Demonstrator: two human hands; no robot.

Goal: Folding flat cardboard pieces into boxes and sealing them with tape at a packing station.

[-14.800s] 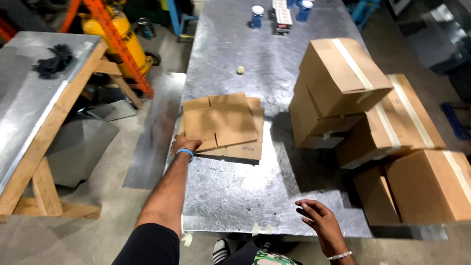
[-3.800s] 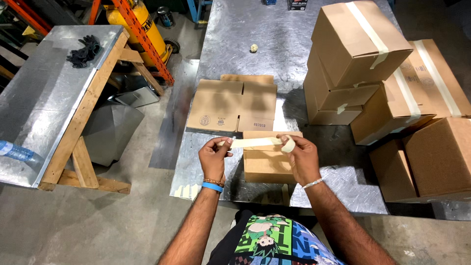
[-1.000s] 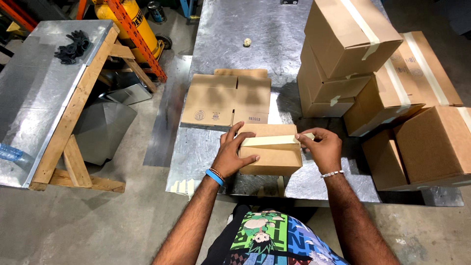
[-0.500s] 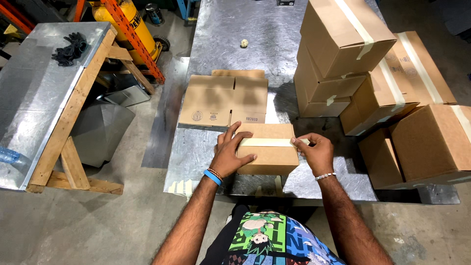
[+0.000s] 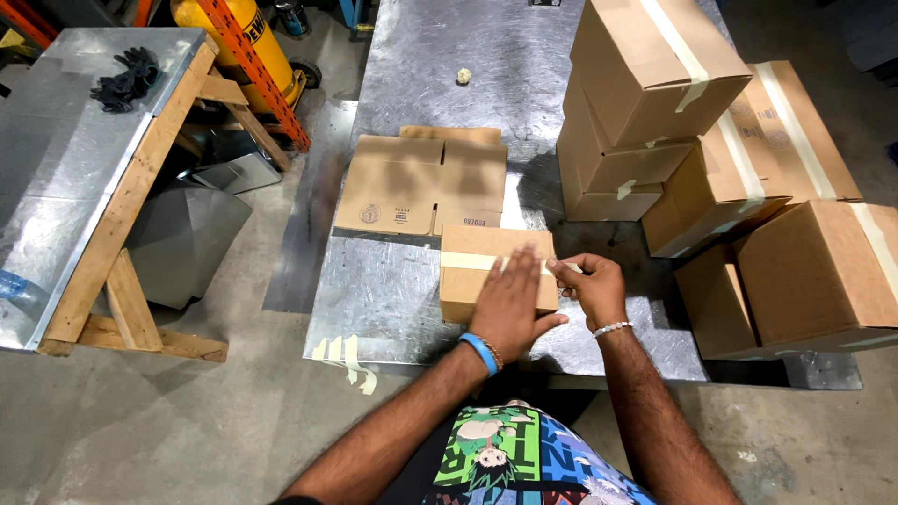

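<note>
Taped boxes (image 5: 711, 140) stacked beside flattened cartons (image 5: 421, 182); black gloves (image 5: 126, 77).

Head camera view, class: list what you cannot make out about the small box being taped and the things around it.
- Small box: much of its top and tape strip hidden under the left hand.
- Right hand: whatever its fingertips pinch is too small to tell.
- Stacked boxes: cut off by the right edge.
- Flattened cartons: print too small.
</note>
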